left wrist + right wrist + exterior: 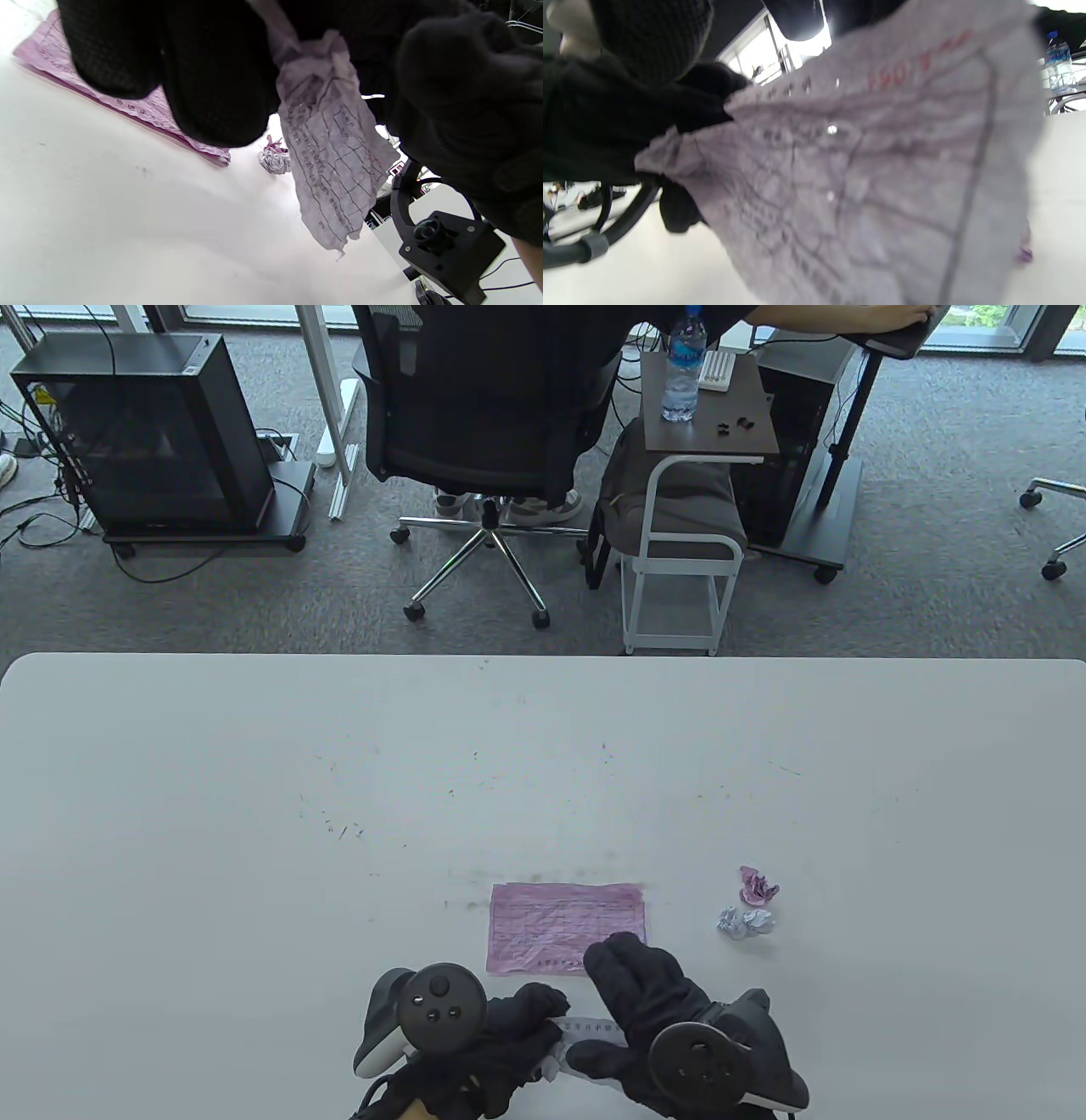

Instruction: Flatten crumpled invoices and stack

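A flattened pink invoice (567,925) lies on the white table (254,814) near the front middle. Both hands hold a crumpled white invoice (585,1033) above the table just in front of it. My left hand (501,1039) grips its left end and my right hand (632,993) holds its right side. The sheet hangs partly unfolded in the left wrist view (331,156) and fills the right wrist view (865,178). A crumpled pink ball (758,886) and a crumpled white ball (747,922) lie to the right, also seen in the left wrist view (275,157).
Beyond the table's far edge stand an office chair (484,432), a small side table (708,415) with a water bottle (683,364), and a computer case (144,432) on a cart.
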Demonstrator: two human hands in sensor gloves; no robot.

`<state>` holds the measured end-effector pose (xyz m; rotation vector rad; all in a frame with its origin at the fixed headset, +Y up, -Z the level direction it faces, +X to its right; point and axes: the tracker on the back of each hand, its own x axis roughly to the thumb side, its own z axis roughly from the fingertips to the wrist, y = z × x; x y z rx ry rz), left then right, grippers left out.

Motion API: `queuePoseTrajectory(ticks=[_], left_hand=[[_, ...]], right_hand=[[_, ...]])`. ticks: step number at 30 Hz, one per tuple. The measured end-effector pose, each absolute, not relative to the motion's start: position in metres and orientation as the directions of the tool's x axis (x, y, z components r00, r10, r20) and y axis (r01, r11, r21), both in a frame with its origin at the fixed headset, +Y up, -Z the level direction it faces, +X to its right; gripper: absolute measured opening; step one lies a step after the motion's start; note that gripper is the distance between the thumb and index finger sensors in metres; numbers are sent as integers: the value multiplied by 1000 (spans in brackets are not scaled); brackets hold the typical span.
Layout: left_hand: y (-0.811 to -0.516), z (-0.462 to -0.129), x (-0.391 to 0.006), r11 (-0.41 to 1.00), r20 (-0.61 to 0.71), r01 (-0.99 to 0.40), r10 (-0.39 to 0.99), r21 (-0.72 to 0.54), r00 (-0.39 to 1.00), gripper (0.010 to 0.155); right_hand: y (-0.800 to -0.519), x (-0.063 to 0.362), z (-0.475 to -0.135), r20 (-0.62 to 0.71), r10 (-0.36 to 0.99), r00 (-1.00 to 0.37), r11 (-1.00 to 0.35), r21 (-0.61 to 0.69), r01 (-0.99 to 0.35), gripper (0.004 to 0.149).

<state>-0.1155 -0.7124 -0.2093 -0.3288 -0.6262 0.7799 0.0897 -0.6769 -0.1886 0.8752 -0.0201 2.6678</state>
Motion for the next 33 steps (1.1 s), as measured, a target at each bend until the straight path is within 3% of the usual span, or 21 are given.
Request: queuePoseTrajectory(ticks=[2, 7, 17, 23, 25, 27, 29, 31, 33], left_hand=[[-713, -209, -116, 629, 397, -570, 777, -529, 489, 45], [-718, -212, -119, 574, 377, -599, 819, -559, 433, 46], [-725, -220, -131, 445, 279, -702, 895, -556, 348, 46], [-734, -225, -151, 321, 149, -850, 947, -417, 284, 47], [-741, -227, -152, 261, 91, -850, 965, -459, 247, 53], [-748, -226, -143, 164, 51, -766, 984, -622, 170, 66], [-749, -223, -131, 128, 40, -701, 989, -701, 141, 81], [-745, -220, -122, 151, 78, -694, 988, -704, 136, 90], [-741, -219, -119, 155, 110, -705, 988, -692, 110, 86]], right_hand=[[-684, 86, -192, 572, 339, -747, -937, 139, -320, 68], [-694, 93, -200, 501, 535, -680, -838, 217, -500, 45], [-688, 113, -201, 464, 598, -654, -762, 73, -644, 38], [-686, 124, -201, 427, 665, -613, -665, -34, -746, 38], [-687, 128, -201, 390, 719, -575, -609, -44, -792, 40], [-689, 127, -201, 386, 751, -535, -568, -34, -822, 41], [-689, 124, -200, 401, 741, -538, -573, -39, -818, 42], [-690, 118, -199, 421, 716, -557, -606, -22, -796, 42], [-691, 112, -197, 439, 701, -562, -622, -9, -783, 41]])
